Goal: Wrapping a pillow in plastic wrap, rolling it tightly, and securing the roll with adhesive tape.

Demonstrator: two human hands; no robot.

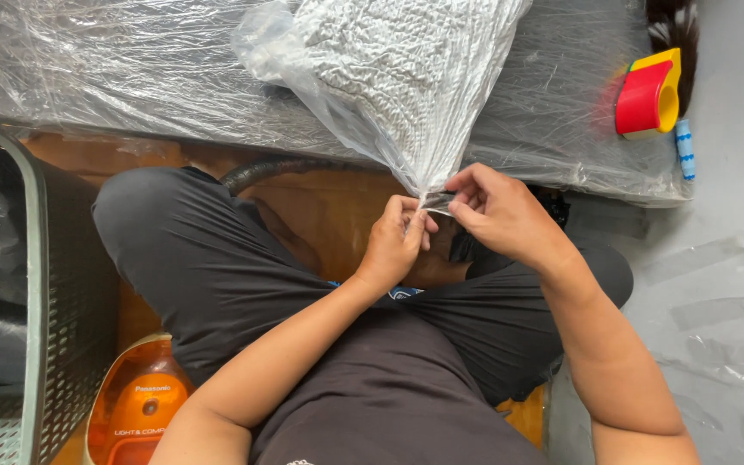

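fingers (412, 226) of the left hand (393, 245) and right hand (497, 211) pinched shut on the gathered neck of a clear plastic bag (372, 112) holding white knitted fabric (398, 60), above crossed legs.

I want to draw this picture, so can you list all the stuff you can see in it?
Clear plastic bag: one, see-through, middle top, neck pinched by both hands.
Knitted cloth: one, white-grey, inside the bag.
Plastic sheet: one, clear, crinkled, across the top.
Tape dispenser: one, red and yellow, top right.
Basket: one, pale green mesh, left edge.
Orange appliance: one, orange, bottom left.
Hose: one, dark, behind the knee.
Floor: grey, right side.
Left hand: one, gripping the bag's neck.
Right hand: one, gripping the bag's neck.
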